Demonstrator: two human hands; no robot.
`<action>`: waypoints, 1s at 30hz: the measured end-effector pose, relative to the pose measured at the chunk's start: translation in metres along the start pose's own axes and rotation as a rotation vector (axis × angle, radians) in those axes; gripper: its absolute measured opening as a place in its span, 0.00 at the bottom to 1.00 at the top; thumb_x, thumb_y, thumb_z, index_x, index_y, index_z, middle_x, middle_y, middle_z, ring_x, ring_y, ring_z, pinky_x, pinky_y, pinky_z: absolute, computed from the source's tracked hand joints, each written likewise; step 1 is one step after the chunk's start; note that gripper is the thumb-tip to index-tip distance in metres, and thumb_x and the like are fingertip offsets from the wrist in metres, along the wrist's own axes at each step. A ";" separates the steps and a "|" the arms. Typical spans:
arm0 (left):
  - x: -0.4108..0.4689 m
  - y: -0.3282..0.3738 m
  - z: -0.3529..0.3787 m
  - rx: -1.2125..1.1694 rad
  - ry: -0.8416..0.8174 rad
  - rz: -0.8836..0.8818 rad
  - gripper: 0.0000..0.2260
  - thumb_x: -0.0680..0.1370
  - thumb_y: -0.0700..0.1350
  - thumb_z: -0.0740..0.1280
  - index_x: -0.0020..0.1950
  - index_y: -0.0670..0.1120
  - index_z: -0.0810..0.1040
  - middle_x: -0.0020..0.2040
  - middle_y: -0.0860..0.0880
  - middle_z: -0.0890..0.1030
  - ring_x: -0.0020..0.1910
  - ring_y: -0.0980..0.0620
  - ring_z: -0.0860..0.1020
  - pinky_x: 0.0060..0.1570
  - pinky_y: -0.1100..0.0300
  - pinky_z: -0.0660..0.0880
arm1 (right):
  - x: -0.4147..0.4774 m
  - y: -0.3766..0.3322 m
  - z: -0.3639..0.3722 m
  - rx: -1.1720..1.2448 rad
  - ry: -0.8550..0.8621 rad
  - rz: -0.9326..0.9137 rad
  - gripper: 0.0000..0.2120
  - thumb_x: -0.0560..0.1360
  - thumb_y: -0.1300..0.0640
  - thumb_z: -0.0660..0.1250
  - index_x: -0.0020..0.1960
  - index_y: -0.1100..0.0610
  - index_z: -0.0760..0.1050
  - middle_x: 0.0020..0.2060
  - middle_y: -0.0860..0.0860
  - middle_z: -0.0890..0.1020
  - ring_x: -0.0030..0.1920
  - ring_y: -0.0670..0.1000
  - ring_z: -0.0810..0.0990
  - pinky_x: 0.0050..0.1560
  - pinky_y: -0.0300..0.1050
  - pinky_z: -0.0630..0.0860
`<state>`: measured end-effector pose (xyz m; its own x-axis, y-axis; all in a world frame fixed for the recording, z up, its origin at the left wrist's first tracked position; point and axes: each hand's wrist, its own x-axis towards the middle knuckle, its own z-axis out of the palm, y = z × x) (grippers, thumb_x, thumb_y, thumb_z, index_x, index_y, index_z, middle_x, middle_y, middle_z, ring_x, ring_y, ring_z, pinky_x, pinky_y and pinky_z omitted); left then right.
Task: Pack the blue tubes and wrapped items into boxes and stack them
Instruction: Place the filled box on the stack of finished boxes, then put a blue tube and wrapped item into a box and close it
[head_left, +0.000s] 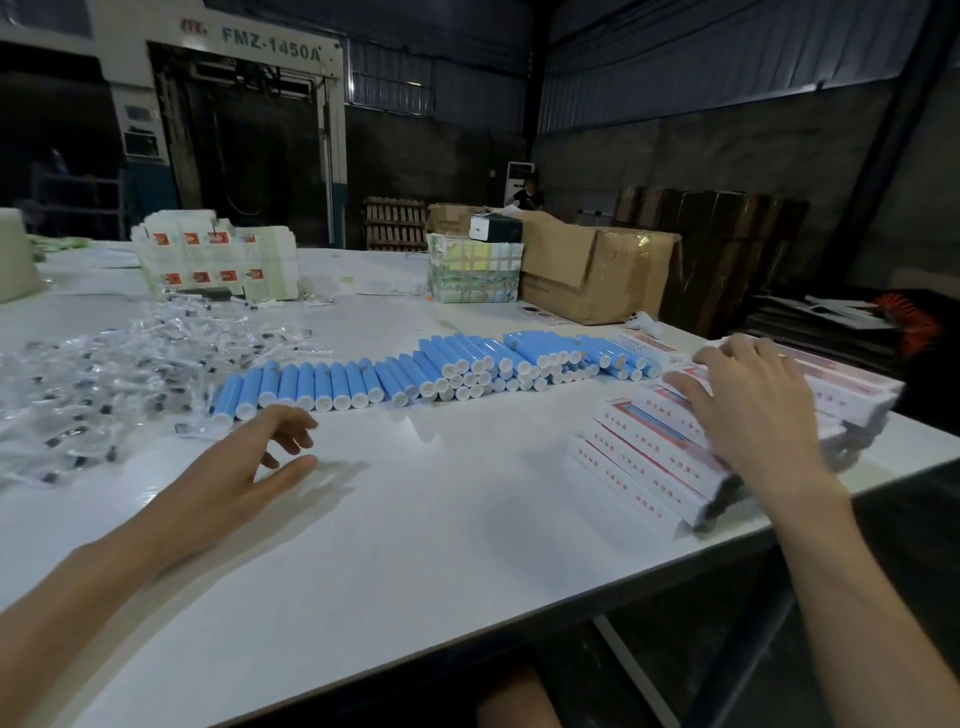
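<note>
Head view: right hand (753, 410) flat on boxes (647, 460), left hand (254, 460) relaxed.

Tubes (322, 384) lie in a row across the table (441, 530); wrapped items (104, 374) heaped left of them, boxes (649, 457) stacked right, carton (597, 275) behind.

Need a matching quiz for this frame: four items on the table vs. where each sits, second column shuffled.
Items:
1 blue tubes
2 wrapped items
3 white boxes
4 cardboard carton

Places:
A under the right hand
B heaped at the left of the table
C in a row across the middle
D at the far side, flap open

Pairs: 1-C, 2-B, 3-A, 4-D
</note>
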<state>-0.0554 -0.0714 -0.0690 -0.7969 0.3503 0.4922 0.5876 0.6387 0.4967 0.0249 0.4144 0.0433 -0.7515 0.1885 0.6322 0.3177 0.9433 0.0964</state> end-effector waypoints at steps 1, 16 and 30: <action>0.000 0.001 0.000 0.014 -0.014 -0.017 0.13 0.81 0.62 0.65 0.65 0.62 0.75 0.59 0.59 0.81 0.56 0.56 0.81 0.51 0.61 0.77 | 0.003 -0.014 0.003 0.098 0.049 -0.059 0.19 0.81 0.44 0.69 0.66 0.56 0.79 0.60 0.57 0.81 0.60 0.59 0.79 0.63 0.59 0.78; -0.001 0.007 -0.013 0.196 0.140 -0.297 0.06 0.84 0.52 0.70 0.48 0.54 0.82 0.38 0.57 0.83 0.38 0.57 0.79 0.47 0.50 0.79 | 0.003 -0.340 0.037 1.240 -0.409 -0.439 0.12 0.82 0.55 0.66 0.41 0.58 0.80 0.32 0.51 0.82 0.38 0.52 0.81 0.45 0.52 0.78; -0.010 -0.019 -0.059 0.503 0.033 -0.508 0.10 0.85 0.54 0.66 0.58 0.51 0.82 0.53 0.52 0.86 0.53 0.49 0.82 0.51 0.51 0.79 | -0.020 -0.411 0.085 1.467 -0.500 -0.345 0.15 0.83 0.54 0.66 0.41 0.61 0.77 0.33 0.57 0.81 0.38 0.61 0.81 0.41 0.57 0.78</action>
<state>-0.0497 -0.1276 -0.0410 -0.9457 -0.0898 0.3125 0.0029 0.9587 0.2844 -0.1398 0.0466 -0.0737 -0.8667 -0.2936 0.4034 -0.4886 0.3360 -0.8052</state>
